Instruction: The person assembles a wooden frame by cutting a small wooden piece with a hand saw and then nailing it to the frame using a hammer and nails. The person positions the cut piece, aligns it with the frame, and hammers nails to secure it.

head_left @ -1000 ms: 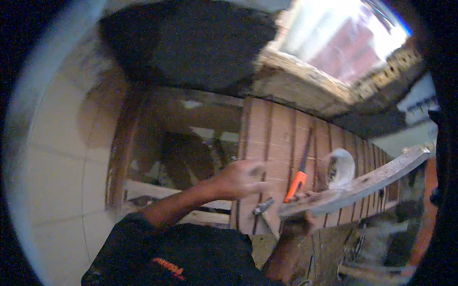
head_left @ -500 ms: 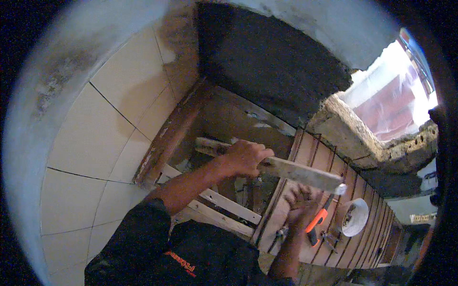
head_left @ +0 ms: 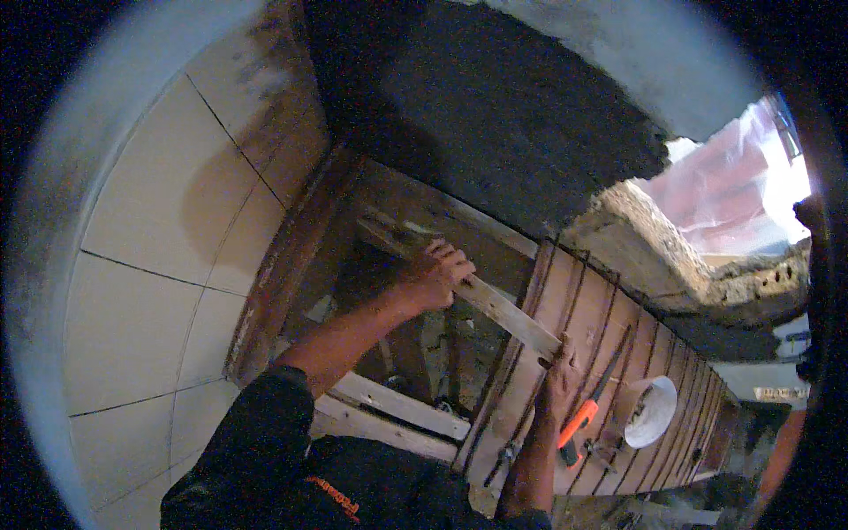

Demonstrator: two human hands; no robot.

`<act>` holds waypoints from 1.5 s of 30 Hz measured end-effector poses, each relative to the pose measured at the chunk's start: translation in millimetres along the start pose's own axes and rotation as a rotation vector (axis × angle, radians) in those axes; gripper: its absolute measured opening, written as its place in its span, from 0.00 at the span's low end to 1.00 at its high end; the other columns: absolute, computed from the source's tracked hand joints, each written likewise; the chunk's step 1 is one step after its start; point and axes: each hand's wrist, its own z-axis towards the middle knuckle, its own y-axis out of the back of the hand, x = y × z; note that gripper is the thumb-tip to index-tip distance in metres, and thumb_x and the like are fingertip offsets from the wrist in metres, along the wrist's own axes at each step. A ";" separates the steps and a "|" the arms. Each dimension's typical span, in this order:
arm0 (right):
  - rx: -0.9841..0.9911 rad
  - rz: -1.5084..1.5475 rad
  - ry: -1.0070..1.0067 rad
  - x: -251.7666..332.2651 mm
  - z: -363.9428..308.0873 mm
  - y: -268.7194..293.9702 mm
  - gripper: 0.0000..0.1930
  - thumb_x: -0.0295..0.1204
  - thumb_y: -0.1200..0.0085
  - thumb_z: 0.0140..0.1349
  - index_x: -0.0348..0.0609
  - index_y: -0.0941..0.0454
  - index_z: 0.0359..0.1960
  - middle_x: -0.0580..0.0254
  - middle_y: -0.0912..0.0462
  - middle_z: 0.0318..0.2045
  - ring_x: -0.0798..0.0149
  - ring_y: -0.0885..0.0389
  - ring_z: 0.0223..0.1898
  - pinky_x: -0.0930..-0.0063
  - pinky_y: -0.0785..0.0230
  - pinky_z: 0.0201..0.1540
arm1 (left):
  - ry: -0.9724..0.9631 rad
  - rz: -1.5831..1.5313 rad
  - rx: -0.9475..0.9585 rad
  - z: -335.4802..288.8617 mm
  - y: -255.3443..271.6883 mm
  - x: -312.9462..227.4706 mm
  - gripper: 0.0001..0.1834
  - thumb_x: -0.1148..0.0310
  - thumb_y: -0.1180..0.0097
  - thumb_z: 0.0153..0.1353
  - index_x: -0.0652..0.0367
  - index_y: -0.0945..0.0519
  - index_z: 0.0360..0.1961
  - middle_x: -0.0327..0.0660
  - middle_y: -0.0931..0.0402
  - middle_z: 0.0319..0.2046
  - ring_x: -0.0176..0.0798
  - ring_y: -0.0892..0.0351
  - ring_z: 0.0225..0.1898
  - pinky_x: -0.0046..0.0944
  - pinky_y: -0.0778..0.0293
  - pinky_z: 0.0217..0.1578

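A wooden board (head_left: 508,314) slants over the opening in the framework. My left hand (head_left: 435,276) is closed around the board's middle, fingers wrapped over its far edge. My right hand (head_left: 560,364) grips the board's right end, with the thumb side up by the end. The board's left end reaches toward the far left corner of the opening, near the back beam. Just right of my right hand lies a handsaw (head_left: 579,424) with an orange and black handle, its dark blade pointing away.
Right of the saw stands a white container (head_left: 652,412) with small pieces inside. Slatted boards with dark bars (head_left: 609,327) run off to the right. Pale slats (head_left: 397,402) cross the opening's near side. A tiled wall (head_left: 132,327) bounds the left; a brown beam (head_left: 291,247) runs beside it.
My right hand, open below the board before, has closed on its right end. That end has come left and slightly nearer. My left hand has shifted slightly left, still holding the board.
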 end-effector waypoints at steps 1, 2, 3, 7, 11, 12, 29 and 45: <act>-0.018 -0.054 0.090 -0.9 6.6 -3.3 0.22 0.40 0.60 0.77 0.35 0.25 0.58 0.53 0.20 0.43 0.63 0.21 0.45 0.68 0.24 0.46 | 0.012 0.016 -0.012 4.0 -5.2 2.1 0.26 0.76 0.40 0.40 0.50 0.17 0.46 0.41 0.21 0.46 0.51 0.25 0.53 0.54 0.34 0.60; 0.022 -0.096 0.241 -1.8 13.4 -6.4 0.22 0.40 0.60 0.77 0.34 0.24 0.58 0.53 0.20 0.43 0.63 0.21 0.45 0.68 0.25 0.46 | 0.025 -0.010 -0.033 7.9 -9.7 4.6 0.26 0.76 0.40 0.40 0.51 0.17 0.46 0.41 0.21 0.47 0.51 0.25 0.54 0.55 0.35 0.60; 0.059 -0.136 0.393 -2.8 22.2 -12.4 0.23 0.40 0.61 0.77 0.34 0.24 0.58 0.53 0.20 0.43 0.62 0.20 0.45 0.68 0.26 0.47 | 0.055 -0.022 -0.012 12.7 -14.0 6.9 0.25 0.76 0.40 0.40 0.51 0.17 0.46 0.41 0.21 0.48 0.52 0.26 0.55 0.55 0.35 0.61; -0.179 -0.278 0.246 -3.0 62.1 -35.2 0.23 0.40 0.58 0.77 0.32 0.24 0.58 0.54 0.18 0.44 0.61 0.20 0.45 0.68 0.29 0.52 | 0.122 0.006 -0.061 24.3 -19.7 22.6 0.25 0.74 0.40 0.43 0.53 0.17 0.48 0.44 0.21 0.46 0.51 0.26 0.56 0.54 0.39 0.65; -0.066 -0.280 0.180 5.8 89.7 -52.1 0.24 0.44 0.55 0.75 0.36 0.24 0.59 0.48 0.20 0.53 0.55 0.22 0.53 0.65 0.32 0.59 | 0.175 -0.010 -0.031 27.0 -17.9 39.8 0.26 0.72 0.41 0.45 0.53 0.17 0.51 0.46 0.21 0.50 0.54 0.27 0.58 0.55 0.40 0.66; -0.053 -0.225 0.146 8.4 91.1 -56.1 0.25 0.43 0.54 0.76 0.33 0.25 0.60 0.53 0.18 0.50 0.61 0.21 0.50 0.69 0.30 0.56 | 0.208 -0.026 -0.014 24.9 -17.8 42.2 0.27 0.72 0.41 0.45 0.53 0.17 0.51 0.47 0.21 0.51 0.55 0.28 0.59 0.55 0.40 0.66; -0.101 -0.240 0.115 -0.7 68.5 -80.8 0.21 0.38 0.52 0.74 0.37 0.25 0.60 0.50 0.20 0.51 0.55 0.23 0.54 0.65 0.34 0.60 | 0.352 -0.113 0.057 -23.8 -34.4 77.6 0.30 0.75 0.42 0.40 0.50 0.18 0.51 0.47 0.23 0.54 0.57 0.27 0.58 0.57 0.37 0.65; -0.113 -0.145 0.249 -32.3 64.3 -84.2 0.21 0.38 0.50 0.71 0.37 0.23 0.58 0.44 0.20 0.55 0.46 0.24 0.60 0.58 0.36 0.65 | 0.144 0.026 0.316 32.0 3.2 24.7 0.43 0.56 0.30 0.46 0.54 0.30 0.65 0.50 0.25 0.56 0.56 0.31 0.62 0.59 0.42 0.67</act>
